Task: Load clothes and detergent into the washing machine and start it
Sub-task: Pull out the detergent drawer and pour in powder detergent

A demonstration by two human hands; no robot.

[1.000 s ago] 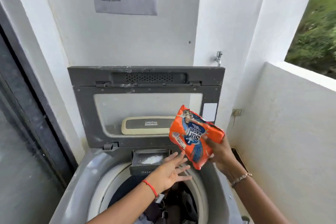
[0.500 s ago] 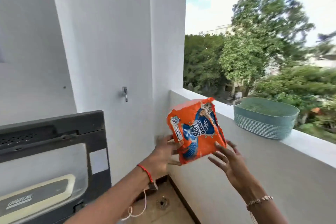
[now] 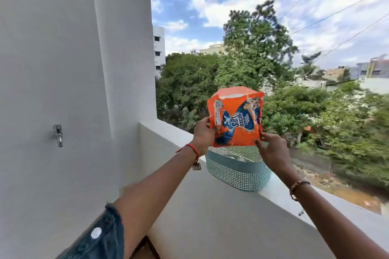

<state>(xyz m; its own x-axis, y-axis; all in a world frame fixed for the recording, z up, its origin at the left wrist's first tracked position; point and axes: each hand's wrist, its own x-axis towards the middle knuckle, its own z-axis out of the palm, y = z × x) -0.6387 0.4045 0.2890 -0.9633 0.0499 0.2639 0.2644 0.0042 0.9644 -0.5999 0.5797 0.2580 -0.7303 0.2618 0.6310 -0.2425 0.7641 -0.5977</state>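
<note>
Half a second before, the washing machine's lid had shown at the bottom left and the basket had sat far off to the right; now the machine was out of sight, and the detergent packet [image 3: 235, 118] had gone up and over to hang right above the basket [image 3: 237, 171]. From the head camera, the left hand [image 3: 203, 132] was closed on the packet's left edge, with the thumb on the front. The right hand [image 3: 271, 149] touched the packet's bottom right corner with its fingertips [image 3: 260, 142], and the fingers looked bent and loose; it was hard to tell if they really pinched it. The packet was orange with a blue splash picture, and it stood upright with its torn top open. The basket was light blue-green with lots of little holes in its side, and it sat on top of the ledge [image 3: 280, 190] of the white balcony wall, its near rim partly hidden by the packet and the hands. A red thread [image 3: 194, 150] went round the left wrist, and a small tag hung from it. A bracelet [image 3: 300, 184] went round the right wrist. A blue denim sleeve [image 3: 99, 237] showed at the bottom left. A small metal tap [image 3: 58, 135] stuck out of the white wall on the left. Green trees, some buildings and a cloudy blue sky lay past the ledge.
</note>
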